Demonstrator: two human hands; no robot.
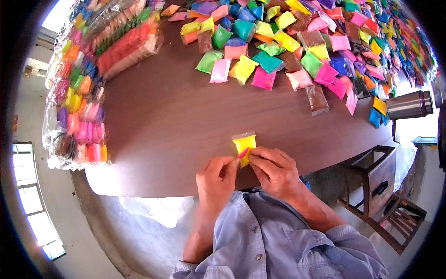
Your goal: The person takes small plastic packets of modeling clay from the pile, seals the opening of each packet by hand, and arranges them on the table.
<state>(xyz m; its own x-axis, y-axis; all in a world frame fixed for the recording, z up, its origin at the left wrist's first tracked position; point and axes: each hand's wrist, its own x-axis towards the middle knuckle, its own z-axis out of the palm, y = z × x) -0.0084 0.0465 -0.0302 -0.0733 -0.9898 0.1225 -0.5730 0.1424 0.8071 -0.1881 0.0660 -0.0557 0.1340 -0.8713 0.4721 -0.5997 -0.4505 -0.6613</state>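
Near the table's front edge, a small clear packet of bright yellow material (245, 141) is between my hands, its clear top strip pointing away from me. Across its front lies a small, slim pink piece (243, 152) with a pointed end; its exact kind is too small to make out. My left hand (217, 178) is closed, thumb and forefinger pinching the lower end of the pink piece at the packet's left side. My right hand (275, 170) is closed too, its fingertips at the packet's right edge, close to the pink piece's upper end. The packet's lower part is partly hidden by my fingers.
Many loose colored packets (268, 61) are heaped across the back and right of the brown table (176, 135). Large clear bags of packets (76, 111) line the left side. A steel flask (409, 105) lies at the right, above a wooden chair (378, 186).
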